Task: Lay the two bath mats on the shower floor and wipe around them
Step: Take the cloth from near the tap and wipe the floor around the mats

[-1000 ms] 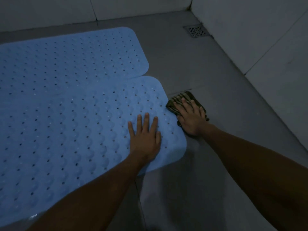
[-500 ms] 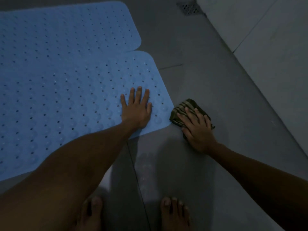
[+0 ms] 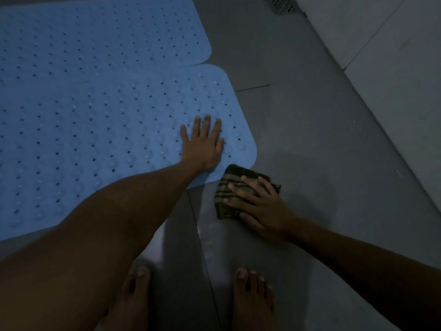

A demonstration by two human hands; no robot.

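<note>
There is only one view, from a wide-angle camera worn on the person's head. It looks forward and steeply down at the shower floor (image 3: 322,139), almost straight down at the bottom edge, where the person's bare feet (image 3: 253,297) show. The camera is close: both forearms enter from the lower corners and reach the hands, the left hand (image 3: 202,144) and the right hand (image 3: 260,206), near the middle of the frame. The far part of the view reaches the floor drain (image 3: 281,4) at the top edge and the wall (image 3: 393,56) on the right. The wide lens bends straight lines near the edges. No second view shares the scene.
</note>
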